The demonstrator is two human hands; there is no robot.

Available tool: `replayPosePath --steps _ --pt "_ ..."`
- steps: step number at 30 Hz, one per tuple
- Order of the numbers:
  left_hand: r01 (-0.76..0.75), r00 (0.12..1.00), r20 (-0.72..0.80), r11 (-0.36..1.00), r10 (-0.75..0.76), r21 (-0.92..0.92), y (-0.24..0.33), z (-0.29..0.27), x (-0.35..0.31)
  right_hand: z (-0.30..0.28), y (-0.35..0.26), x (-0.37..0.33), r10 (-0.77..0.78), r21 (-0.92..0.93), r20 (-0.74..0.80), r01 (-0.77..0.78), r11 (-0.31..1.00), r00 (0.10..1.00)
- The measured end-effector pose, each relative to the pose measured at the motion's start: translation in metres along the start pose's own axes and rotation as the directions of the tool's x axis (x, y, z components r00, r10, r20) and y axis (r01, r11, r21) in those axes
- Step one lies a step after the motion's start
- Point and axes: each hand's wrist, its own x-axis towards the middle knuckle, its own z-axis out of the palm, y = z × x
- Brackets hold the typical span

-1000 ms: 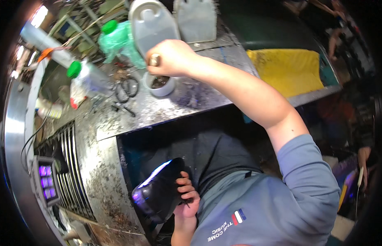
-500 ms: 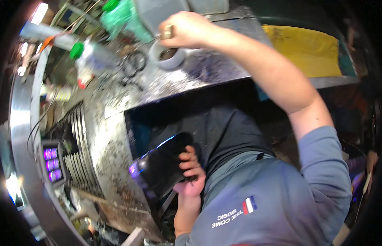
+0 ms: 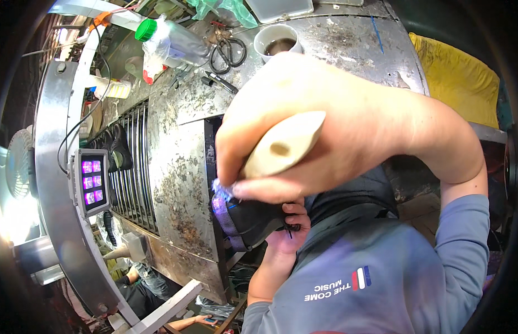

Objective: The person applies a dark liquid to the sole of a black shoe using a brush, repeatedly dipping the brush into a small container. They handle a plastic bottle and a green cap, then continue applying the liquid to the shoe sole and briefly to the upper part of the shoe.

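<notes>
My left hand [image 3: 292, 231] grips a black shoe [image 3: 256, 217] at its laced side, holding it above my lap just off the workbench edge. A purple-blue glow runs along the shoe's rim. Over it, my right hand [image 3: 309, 106] is closed around a brush [image 3: 284, 147] with a pale wooden handle that has a hole near its end. Its bluish bristles show below my fingertips, at the shoe's glowing edge; my hand hides part of the shoe. Behind my right hand, a white cup [image 3: 275, 42] with brownish liquid stands on the metal workbench [image 3: 184, 183].
Scissors [image 3: 228, 55], a black marker [image 3: 221, 82] and a green-capped bottle [image 3: 181, 44] lie beyond. Left, a lit purple lamp [image 3: 92, 181] stands by a slatted rack [image 3: 136, 172] holding dark shoes [image 3: 120, 147]. Yellow cloth [image 3: 456, 78] hangs at right. Another person's hand [image 3: 200, 319] shows at the bottom.
My right hand has come from over the cup down toward me, to the shoe, with the brush. My left hand keeps its hold on the shoe. The view has shifted.
</notes>
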Motion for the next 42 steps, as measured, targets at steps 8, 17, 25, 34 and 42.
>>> replayPosePath --steps 8,17,25,34,42 --pt "-0.102 0.994 -0.016 0.992 0.104 0.079 0.001 -0.01 -0.005 0.011 -0.008 0.009 -0.031 -0.11 0.105 0.043 0.993 0.994" --pt "-0.013 1.0 -0.024 1.0 0.013 0.025 -0.009 -0.007 -0.001 0.006 -0.01 0.012 -0.021 -0.081 0.21 0.038 0.996 0.978" --pt "0.108 0.993 0.055 0.993 -0.105 -0.056 -0.018 -0.007 0.007 0.009 -0.007 0.009 -0.051 0.063 0.168 0.041 0.997 0.984" --pt "0.307 0.941 0.195 0.939 -0.275 -0.157 -0.024 -0.024 0.021 0.012 -0.002 0.001 -0.067 0.227 0.137 0.034 0.973 0.988" --pt "0.257 0.963 0.126 0.955 -0.239 -0.149 -0.031 -0.024 0.012 0.004 -0.01 0.0 -0.063 0.125 0.28 0.028 0.992 0.958"
